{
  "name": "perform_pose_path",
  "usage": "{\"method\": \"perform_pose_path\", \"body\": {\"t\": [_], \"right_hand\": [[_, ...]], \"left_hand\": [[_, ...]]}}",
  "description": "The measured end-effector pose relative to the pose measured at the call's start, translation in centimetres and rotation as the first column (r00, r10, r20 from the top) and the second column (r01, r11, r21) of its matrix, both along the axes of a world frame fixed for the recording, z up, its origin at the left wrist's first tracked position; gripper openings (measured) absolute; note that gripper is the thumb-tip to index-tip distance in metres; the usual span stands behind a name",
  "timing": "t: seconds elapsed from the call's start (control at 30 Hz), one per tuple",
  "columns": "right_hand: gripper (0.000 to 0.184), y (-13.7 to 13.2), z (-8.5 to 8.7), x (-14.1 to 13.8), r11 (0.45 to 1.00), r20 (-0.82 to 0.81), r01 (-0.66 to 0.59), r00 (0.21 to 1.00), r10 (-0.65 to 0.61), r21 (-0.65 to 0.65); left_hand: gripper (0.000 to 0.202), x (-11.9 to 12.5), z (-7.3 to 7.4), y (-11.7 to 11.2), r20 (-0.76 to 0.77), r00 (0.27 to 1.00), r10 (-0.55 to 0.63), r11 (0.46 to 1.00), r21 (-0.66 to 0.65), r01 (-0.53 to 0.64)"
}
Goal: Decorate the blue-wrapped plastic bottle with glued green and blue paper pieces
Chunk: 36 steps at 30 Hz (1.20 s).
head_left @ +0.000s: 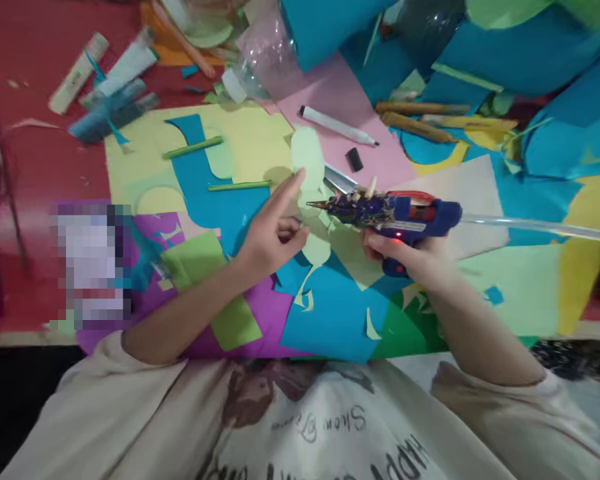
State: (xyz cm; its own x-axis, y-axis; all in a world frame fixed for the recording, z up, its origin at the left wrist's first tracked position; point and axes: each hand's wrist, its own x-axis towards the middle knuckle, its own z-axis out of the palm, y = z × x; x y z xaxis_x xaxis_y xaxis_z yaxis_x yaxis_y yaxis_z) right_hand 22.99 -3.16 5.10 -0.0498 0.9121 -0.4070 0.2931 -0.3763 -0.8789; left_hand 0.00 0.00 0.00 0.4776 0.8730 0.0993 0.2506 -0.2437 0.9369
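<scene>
My right hand (pixel 405 257) grips a blue glue gun (pixel 395 212) by its handle, nozzle pointing left, a clear glue stick (pixel 540 227) sticking out of its back. My left hand (pixel 270 230) is just left of the nozzle, index finger stretched up and the other fingers curled; it pinches a pale green paper cut-out (pixel 307 157) that rises above the fingertip. Whether the nozzle touches the paper I cannot tell. Below both hands lie overlapping sheets of blue, purple and green paper (pixel 330 313).
A white marker (pixel 337 125) and its black cap (pixel 354 159) lie on pink paper. Two rolled green paper sticks (pixel 193 147) rest on a yellow sheet. Glue tubes (pixel 115 87) lie at the back left on the red table (pixel 40 153). Blue paper piles at the right.
</scene>
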Motion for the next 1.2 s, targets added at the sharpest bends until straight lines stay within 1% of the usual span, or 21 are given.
{"method": "perform_pose_path", "body": {"t": [0.13, 0.37, 0.47, 0.63, 0.8, 1.0, 1.2], "right_hand": [[0.035, -0.11, -0.15, -0.37, 1.0, 0.053, 0.006, 0.999, -0.006, 0.006], [0.042, -0.27, -0.37, -0.19, 0.999, 0.135, -0.033, 0.99, 0.034, -0.014], [0.042, -0.15, -0.24, -0.33, 0.999, 0.13, -0.047, 0.99, 0.048, -0.008], [0.037, 0.11, 0.23, -0.71, 0.999, 0.11, -0.051, 0.993, 0.051, -0.007], [0.03, 0.14, 0.51, -0.9, 0.999, 0.11, -0.039, 0.993, 0.039, -0.006], [0.031, 0.13, 0.51, -0.81, 0.999, 0.098, -0.032, 0.995, 0.032, 0.001], [0.037, 0.07, 0.09, -0.31, 0.999, 0.127, -0.017, 0.992, 0.022, -0.041]], "left_hand": [[0.065, 0.03, 0.16, -0.13, -0.02, 1.0, 0.0, 1.0, 0.013, 0.0], [0.067, 0.08, 0.48, -0.25, -0.036, 0.999, -0.013, 0.999, 0.044, 0.014], [0.067, 0.07, 0.48, -0.16, -0.044, 0.999, -0.019, 0.998, 0.053, 0.021], [0.068, 0.02, 0.4, -0.12, -0.065, 0.998, -0.027, 0.998, 0.062, 0.031], [0.069, -0.07, 0.36, -0.15, -0.035, 0.999, -0.025, 0.997, 0.068, 0.027], [0.068, -0.12, 0.26, -0.11, -0.028, 0.999, -0.033, 0.997, 0.065, 0.035], [0.063, -0.1, -0.08, 0.0, -0.057, 0.998, -0.019, 0.996, 0.085, 0.024]]}}
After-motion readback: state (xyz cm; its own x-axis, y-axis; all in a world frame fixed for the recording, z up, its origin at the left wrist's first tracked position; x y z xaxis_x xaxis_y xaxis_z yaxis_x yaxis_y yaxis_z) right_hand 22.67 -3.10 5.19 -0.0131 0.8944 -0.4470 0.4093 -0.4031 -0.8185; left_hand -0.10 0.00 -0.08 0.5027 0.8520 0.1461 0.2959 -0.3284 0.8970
